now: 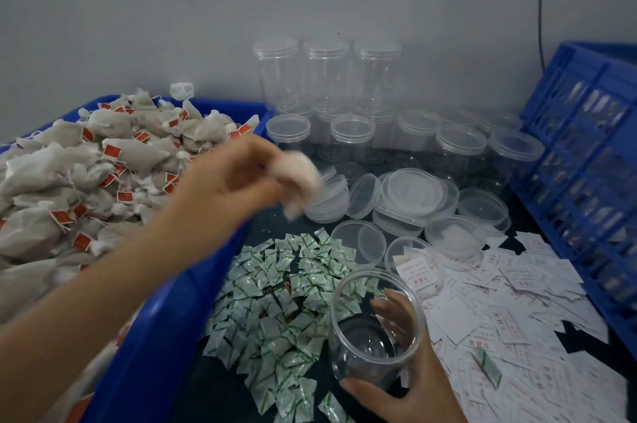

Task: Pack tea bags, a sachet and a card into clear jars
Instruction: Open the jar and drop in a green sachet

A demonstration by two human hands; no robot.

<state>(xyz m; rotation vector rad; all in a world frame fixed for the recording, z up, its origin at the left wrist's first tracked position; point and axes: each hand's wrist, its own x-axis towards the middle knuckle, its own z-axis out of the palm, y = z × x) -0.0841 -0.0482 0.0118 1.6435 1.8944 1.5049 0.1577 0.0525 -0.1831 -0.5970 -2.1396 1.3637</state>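
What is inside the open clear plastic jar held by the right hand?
Nothing shows inside the open clear plastic jar; only fingers of the right hand appear through its wall. Glare blurs the very bottom.

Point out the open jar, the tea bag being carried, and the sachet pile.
open jar [358, 353], head view, clear side wall.
tea bag [300, 178], head view, blurred white body.
sachet pile [275, 302], head view, middle of heap.

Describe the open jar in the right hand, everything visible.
The open jar is clear plastic, wide-mouthed with a thick rim, lidless, apparently empty. It tilts, mouth toward the camera. The right hand grips it, thumb on the near wall, fingers showing through the far side. It is between the sachets and the cards.
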